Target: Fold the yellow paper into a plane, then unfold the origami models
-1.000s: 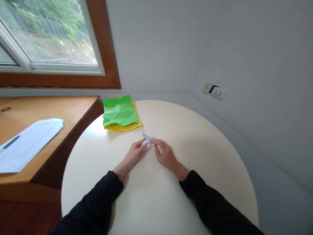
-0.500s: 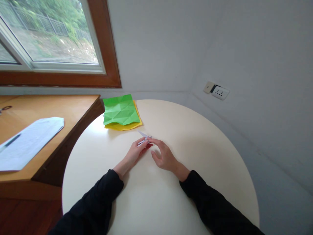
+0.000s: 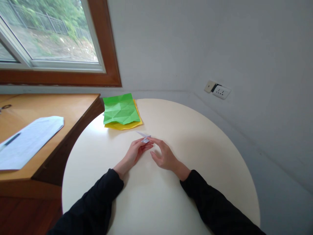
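Observation:
A small folded white paper (image 3: pixel 146 139), with a thin pointed flap sticking out to the upper left, is held just above the round table. My left hand (image 3: pixel 135 153) is closed on it, fingers beneath and along its near side. The index finger of my right hand (image 3: pixel 165 156) reaches to the paper's right edge and touches it, while the right thumb stands well apart, so this hand is open. Fingers and the paper's small size hide part of its folds.
Creased green paper (image 3: pixel 121 109) lies over yellow paper (image 3: pixel 122 125) at the back left of the white round table (image 3: pixel 195 140). On the wooden desk (image 3: pixel 78 104) to the left are printed sheets (image 3: pixel 36 140), a pen (image 3: pixel 12 139) and partly visible scissors (image 3: pixel 6 107).
The folded white paper has turned between the fingers, now showing a flatter face. My left thumb has drawn back from its top; the right hand is almost where it was.

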`<state>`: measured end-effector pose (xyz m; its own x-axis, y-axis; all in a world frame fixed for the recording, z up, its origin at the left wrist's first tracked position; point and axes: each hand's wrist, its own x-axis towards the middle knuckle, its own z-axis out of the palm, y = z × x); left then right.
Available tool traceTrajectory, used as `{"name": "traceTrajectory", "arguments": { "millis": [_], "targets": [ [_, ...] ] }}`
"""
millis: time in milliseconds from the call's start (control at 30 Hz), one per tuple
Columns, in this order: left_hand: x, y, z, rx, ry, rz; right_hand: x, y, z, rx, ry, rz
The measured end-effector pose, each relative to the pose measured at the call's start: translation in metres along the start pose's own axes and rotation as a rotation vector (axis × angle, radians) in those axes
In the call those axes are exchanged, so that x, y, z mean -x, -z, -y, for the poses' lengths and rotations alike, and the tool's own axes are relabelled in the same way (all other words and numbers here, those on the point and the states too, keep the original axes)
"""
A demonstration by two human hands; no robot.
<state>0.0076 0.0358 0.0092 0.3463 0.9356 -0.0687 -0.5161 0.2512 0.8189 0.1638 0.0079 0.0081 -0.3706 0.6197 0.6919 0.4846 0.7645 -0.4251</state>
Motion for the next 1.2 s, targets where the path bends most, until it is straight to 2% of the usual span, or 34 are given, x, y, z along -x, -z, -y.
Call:
{"name": "traceTrajectory", "arguments": {
  "millis": [233, 433, 567, 767, 933, 1200],
  "targets": [
    [0.001, -0.001, 0.002, -0.08, -0.012, 0.019, 0.001, -0.005, -0.01, 0.048, -0.113, -0.243],
    [0.0, 0.006, 0.007, -0.382, -0.103, 0.051, 0.0, -0.005, -0.018, 0.083, -0.07, -0.186],
    [0.0, 0.006, 0.005, -0.479, -0.13, -0.024, -0.001, -0.006, -0.018, 0.084, -0.036, -0.193],
    [0.001, 0.002, 0.002, -0.449, -0.178, -0.132, 0.001, -0.008, -0.018, 0.096, -0.087, -0.186],
    [0.001, 0.002, 0.002, -0.426, -0.238, -0.143, 0.001, -0.008, -0.016, 0.056, -0.105, -0.168],
    [0.002, -0.002, 0.0, -0.19, -0.149, -0.135, -0.001, -0.007, -0.009, -0.06, -0.146, -0.148]
  ]
}}
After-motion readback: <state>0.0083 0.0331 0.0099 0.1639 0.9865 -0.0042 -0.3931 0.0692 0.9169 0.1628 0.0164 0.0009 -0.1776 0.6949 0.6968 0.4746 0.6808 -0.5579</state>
